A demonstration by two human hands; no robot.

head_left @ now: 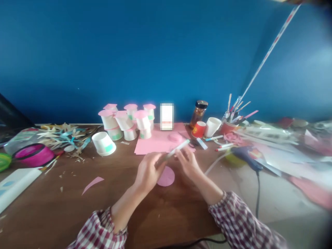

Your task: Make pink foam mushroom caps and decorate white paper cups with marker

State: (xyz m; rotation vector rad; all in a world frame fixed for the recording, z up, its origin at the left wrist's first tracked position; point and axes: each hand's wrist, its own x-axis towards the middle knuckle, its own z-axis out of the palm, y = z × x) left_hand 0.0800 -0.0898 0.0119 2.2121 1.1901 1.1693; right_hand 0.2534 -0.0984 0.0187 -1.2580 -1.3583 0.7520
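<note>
My left hand (148,172) and my right hand (188,162) meet over the brown table (64,207), both gripping a slim white stick-like marker or glue stick (178,148) that slants up to the right. A pink paper circle (166,176) lies on the table just below and between the hands. Behind them lies a pink paper sheet (153,145) with a small pink dome (175,137) on it. Which end of the stick each hand grips is blurred.
Several white paper cups with pink lids (127,121) are stacked at the back. A loose cup (103,143), a pink bowl (32,155), a jar (198,113), a red cup (199,129), a blue glue gun (246,157) with cord, and markers surround the hands.
</note>
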